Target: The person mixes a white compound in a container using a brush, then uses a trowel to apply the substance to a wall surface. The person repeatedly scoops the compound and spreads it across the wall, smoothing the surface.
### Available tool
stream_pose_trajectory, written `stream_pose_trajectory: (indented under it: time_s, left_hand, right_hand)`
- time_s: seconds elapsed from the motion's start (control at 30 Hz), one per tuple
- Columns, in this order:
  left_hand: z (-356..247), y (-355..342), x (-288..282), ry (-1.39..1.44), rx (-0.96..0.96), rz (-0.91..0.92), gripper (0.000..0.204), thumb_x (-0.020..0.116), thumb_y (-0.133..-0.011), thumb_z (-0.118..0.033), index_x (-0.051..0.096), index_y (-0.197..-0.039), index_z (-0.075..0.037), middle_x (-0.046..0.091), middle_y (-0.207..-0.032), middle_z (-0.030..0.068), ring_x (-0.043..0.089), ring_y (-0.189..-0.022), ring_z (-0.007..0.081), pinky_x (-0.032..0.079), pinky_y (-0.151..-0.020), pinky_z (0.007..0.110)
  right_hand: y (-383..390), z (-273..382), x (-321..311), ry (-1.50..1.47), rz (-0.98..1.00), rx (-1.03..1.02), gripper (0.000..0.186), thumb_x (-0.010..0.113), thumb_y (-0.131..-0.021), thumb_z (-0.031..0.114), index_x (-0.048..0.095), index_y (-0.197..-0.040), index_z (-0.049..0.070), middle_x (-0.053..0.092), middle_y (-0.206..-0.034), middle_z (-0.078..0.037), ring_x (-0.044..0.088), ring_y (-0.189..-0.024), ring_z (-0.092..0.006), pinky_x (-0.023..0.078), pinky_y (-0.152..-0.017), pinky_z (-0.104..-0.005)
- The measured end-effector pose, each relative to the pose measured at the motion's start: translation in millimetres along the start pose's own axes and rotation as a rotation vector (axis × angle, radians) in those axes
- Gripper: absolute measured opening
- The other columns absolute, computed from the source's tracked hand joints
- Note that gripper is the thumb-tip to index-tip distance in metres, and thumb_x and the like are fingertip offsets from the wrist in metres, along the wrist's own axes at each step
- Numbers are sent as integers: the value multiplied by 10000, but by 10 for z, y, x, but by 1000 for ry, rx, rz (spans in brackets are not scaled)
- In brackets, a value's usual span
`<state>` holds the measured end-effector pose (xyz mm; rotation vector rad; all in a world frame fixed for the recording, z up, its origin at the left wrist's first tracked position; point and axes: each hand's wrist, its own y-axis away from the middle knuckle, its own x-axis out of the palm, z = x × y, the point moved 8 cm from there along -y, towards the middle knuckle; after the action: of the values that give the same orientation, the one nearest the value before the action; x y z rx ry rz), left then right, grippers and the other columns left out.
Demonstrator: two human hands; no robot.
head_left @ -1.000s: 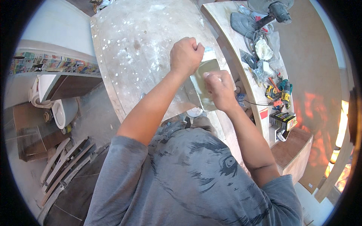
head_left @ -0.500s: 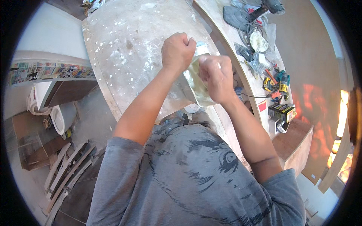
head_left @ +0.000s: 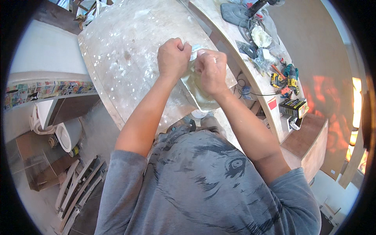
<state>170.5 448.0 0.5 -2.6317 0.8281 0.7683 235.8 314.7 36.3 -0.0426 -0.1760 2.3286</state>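
Note:
My left hand (head_left: 172,57) is closed in a fist above the worktable, its thumb side toward the other hand. Close beside it, slightly lower, my right hand (head_left: 212,71) has its fingers curled in, with a white smear on a finger. What either one grips, if anything, is hidden. A small pale blue and white piece (head_left: 194,53) shows in the gap between them; I cannot tell whether they touch it. Beneath the right hand lies a pale yellowish, glossy sheet-like thing (head_left: 192,87) with a whitish edge, partly covered by hand and forearm.
White-spotted boards form the worktable (head_left: 125,58). On the right, a long bench (head_left: 219,21) carries a dark fan base (head_left: 234,13), plastic bags (head_left: 263,58), yellow-and-black cordless drills (head_left: 291,80) and a metal can (head_left: 293,107). Curved wooden strips (head_left: 80,184) and a toilet (head_left: 68,135) stand lower left.
My right hand, blurred before, has risen toward the level of my left fist and looks steadier. The whole view has shifted slightly. Both hands remain closed.

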Motion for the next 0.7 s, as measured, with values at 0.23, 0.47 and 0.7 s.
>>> stream_pose_trajectory:
  time_s: [0.23,0.47,0.7]
  left_hand:
    - [32,-3,6,-11,60,-51,368,720,-877,-242,558,-655,1,566,-590,137,501,-543,237,439,-584,405]
    - [-39,1,15,-12,56,-10,347,701,-867,-228,555,-653,4,576,-612,183,534,-551,346,440,-596,463]
    - [-43,8,14,-18,44,4,404,703,-898,-241,518,-647,17,515,-578,146,446,-536,240,406,-575,419]
  right_hand:
    - [162,-21,-85,71,227,195,467,522,-965,247,469,-564,14,450,-532,-40,419,-513,-139,352,-507,-335]
    - [164,-134,31,-69,105,76,463,557,-955,266,522,-570,12,497,-530,-50,444,-515,-133,366,-526,-320]
    - [-49,125,-161,-75,45,119,390,550,-914,236,526,-690,-82,419,-588,-146,432,-607,-168,423,-620,-401]
